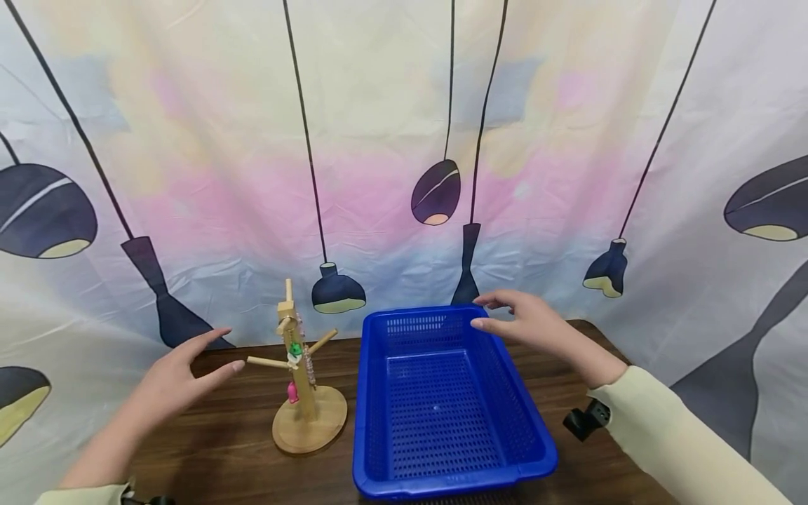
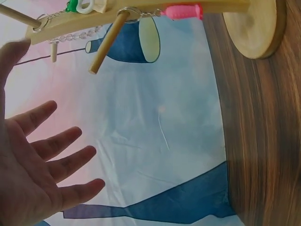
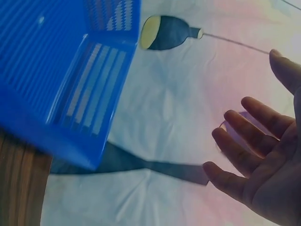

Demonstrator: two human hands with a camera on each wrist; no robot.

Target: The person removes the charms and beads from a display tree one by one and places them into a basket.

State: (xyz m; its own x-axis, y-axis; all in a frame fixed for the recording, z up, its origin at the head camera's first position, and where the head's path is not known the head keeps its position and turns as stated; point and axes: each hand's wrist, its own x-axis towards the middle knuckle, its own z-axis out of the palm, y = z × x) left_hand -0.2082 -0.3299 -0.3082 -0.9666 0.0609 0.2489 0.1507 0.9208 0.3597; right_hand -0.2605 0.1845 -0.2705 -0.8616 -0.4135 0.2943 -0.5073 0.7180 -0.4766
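Note:
A wooden peg stand (image 1: pixel 306 400) with a round base stands upright on the table. From its pegs hang a pink charm (image 1: pixel 292 393), a green charm (image 1: pixel 295 348) and beaded strands (image 1: pixel 309 365). My left hand (image 1: pixel 179 382) is held just left of the stand, fingers spread and relaxed, holding nothing; the left wrist view shows its palm (image 2: pixel 28 169) below the pegs. To the right of the stand sits a blue perforated plastic basket (image 1: pixel 454 484), its visible floor bare. My right hand (image 1: pixel 530 319) hovers by the basket's far right corner, fingers loosely bent, with nothing in it.
The dark wood table (image 1: pixel 221 435) carries the stand and basket. Behind it hangs a curtain (image 1: pixel 379 231) printed with pendant lamps, close to the table's back edge. A small black device (image 1: pixel 587 419) is strapped at the right wrist.

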